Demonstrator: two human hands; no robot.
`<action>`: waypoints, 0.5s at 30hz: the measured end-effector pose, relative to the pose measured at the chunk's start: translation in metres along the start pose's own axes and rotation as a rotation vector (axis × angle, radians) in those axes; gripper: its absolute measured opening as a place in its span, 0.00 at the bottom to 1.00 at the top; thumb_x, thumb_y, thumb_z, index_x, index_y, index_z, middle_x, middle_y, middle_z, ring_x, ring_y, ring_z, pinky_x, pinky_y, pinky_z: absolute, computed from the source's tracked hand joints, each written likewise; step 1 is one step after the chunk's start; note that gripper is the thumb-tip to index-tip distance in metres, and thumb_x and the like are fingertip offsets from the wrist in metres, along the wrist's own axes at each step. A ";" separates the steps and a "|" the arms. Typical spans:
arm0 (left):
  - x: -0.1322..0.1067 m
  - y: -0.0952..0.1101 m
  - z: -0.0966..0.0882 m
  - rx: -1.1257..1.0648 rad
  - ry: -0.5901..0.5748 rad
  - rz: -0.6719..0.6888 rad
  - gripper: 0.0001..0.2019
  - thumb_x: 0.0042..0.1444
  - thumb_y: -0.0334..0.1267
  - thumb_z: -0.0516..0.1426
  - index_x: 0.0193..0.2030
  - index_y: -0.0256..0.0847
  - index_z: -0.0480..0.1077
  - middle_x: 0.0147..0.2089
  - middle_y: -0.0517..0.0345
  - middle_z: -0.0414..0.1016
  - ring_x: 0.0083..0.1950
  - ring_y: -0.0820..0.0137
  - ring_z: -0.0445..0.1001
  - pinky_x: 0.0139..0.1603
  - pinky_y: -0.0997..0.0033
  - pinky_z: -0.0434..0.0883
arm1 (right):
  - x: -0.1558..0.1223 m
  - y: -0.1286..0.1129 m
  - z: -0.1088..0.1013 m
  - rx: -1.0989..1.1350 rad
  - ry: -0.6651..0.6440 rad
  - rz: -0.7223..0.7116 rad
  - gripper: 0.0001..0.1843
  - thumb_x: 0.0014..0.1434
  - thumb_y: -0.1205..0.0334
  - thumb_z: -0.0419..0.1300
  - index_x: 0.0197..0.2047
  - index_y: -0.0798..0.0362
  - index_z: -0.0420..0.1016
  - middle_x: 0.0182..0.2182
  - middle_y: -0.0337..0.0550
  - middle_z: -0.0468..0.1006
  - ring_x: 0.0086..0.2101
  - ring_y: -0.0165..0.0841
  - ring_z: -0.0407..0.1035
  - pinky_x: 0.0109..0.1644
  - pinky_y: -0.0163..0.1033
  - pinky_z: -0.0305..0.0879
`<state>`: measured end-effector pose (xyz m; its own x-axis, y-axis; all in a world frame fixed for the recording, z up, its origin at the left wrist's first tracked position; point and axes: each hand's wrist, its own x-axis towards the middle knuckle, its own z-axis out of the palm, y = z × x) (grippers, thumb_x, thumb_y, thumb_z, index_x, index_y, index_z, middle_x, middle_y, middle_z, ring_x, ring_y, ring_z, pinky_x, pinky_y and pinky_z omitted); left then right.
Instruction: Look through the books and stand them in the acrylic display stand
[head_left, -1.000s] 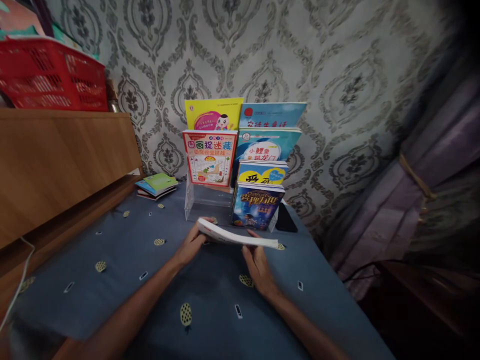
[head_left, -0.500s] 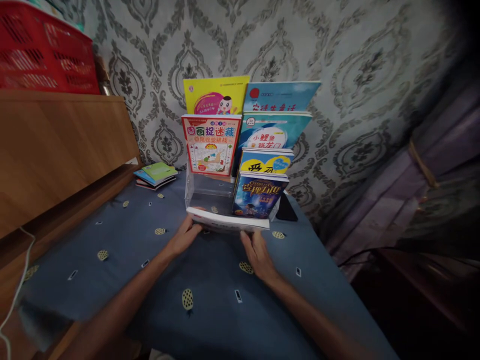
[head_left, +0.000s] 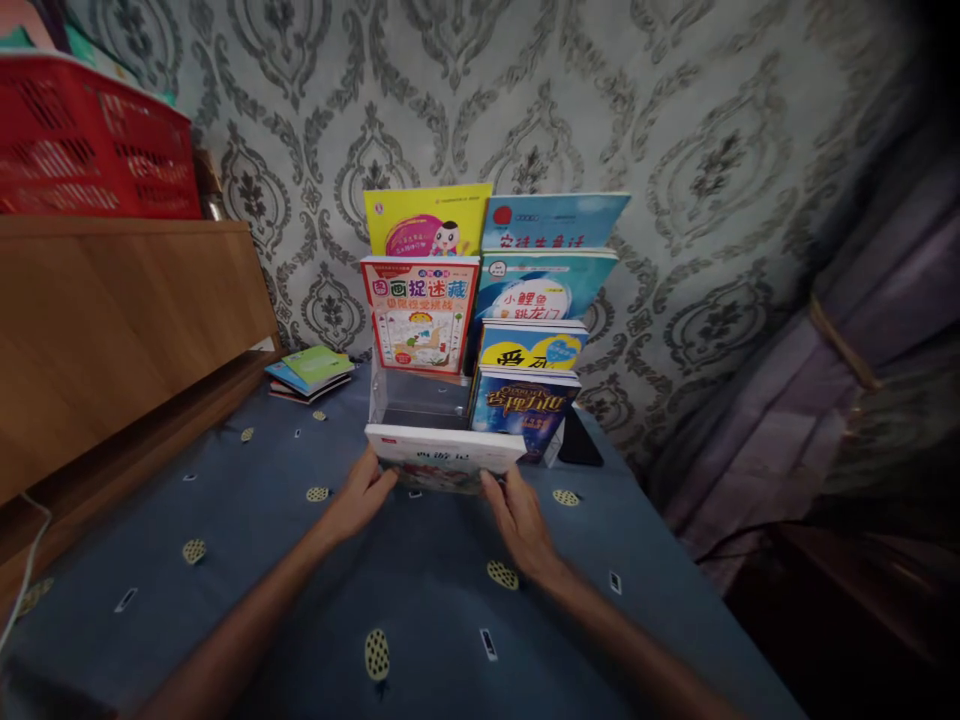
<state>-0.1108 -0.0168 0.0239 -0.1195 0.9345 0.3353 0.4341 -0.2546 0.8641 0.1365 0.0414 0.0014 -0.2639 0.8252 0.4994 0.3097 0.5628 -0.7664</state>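
Observation:
A white-covered book (head_left: 450,460) is held by its two sides, its front tilted toward me, just before a clear tiered book rack (head_left: 379,395). My left hand (head_left: 361,497) is closed on the book's left end, thumb on the front. My right hand (head_left: 521,515) grips the right end the same way. Fingers behind the book are hidden. On the rack's left stand a yellow book (head_left: 427,215) and a red-bordered book (head_left: 421,315). The right column holds two blue books, one being the upper blue book (head_left: 555,220), a yellow-and-blue book (head_left: 529,345) and a dark blue book (head_left: 521,410).
A small pile of thin books (head_left: 311,370) lies on the blue patterned tablecloth (head_left: 285,580) at the left. A dark flat object (head_left: 579,440) lies right of the rack. A wooden cabinet (head_left: 127,330) carries a red basket (head_left: 97,140). A curtain (head_left: 825,380) hangs at right.
The book has tipped so that more of its front cover shows, and it has shifted slightly left relative to the rack. The whole view has tilted up a little. Both hands keep their hold.

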 end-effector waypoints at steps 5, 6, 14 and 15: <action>0.018 0.018 -0.007 0.017 0.055 0.045 0.19 0.58 0.35 0.53 0.56 0.38 0.66 0.50 0.51 0.77 0.51 0.61 0.74 0.54 0.61 0.71 | 0.021 -0.019 -0.005 0.022 0.000 -0.072 0.22 0.69 0.45 0.49 0.55 0.50 0.68 0.49 0.53 0.80 0.46 0.45 0.75 0.52 0.53 0.73; 0.023 0.022 -0.011 0.027 0.078 0.064 0.19 0.57 0.34 0.53 0.56 0.38 0.66 0.49 0.52 0.77 0.50 0.61 0.74 0.54 0.61 0.71 | 0.028 -0.026 -0.007 0.018 -0.002 -0.096 0.21 0.69 0.45 0.49 0.55 0.51 0.69 0.48 0.53 0.81 0.46 0.44 0.75 0.52 0.52 0.73; 0.104 0.085 -0.067 0.170 0.197 0.373 0.15 0.55 0.33 0.54 0.50 0.37 0.67 0.47 0.54 0.74 0.48 0.64 0.71 0.54 0.61 0.71 | 0.119 -0.097 -0.031 -0.085 0.067 -0.370 0.22 0.69 0.44 0.47 0.52 0.52 0.69 0.43 0.51 0.79 0.43 0.43 0.73 0.50 0.50 0.70; 0.118 0.094 -0.075 0.165 0.214 0.436 0.16 0.55 0.32 0.54 0.51 0.36 0.66 0.50 0.51 0.73 0.51 0.63 0.71 0.56 0.59 0.71 | 0.134 -0.105 -0.034 -0.089 0.097 -0.410 0.23 0.69 0.43 0.46 0.52 0.52 0.68 0.43 0.50 0.79 0.44 0.43 0.72 0.50 0.50 0.70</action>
<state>-0.1507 0.0508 0.1732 -0.0686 0.6737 0.7359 0.6175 -0.5507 0.5617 0.0996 0.0947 0.1624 -0.2960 0.5304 0.7944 0.2756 0.8437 -0.4607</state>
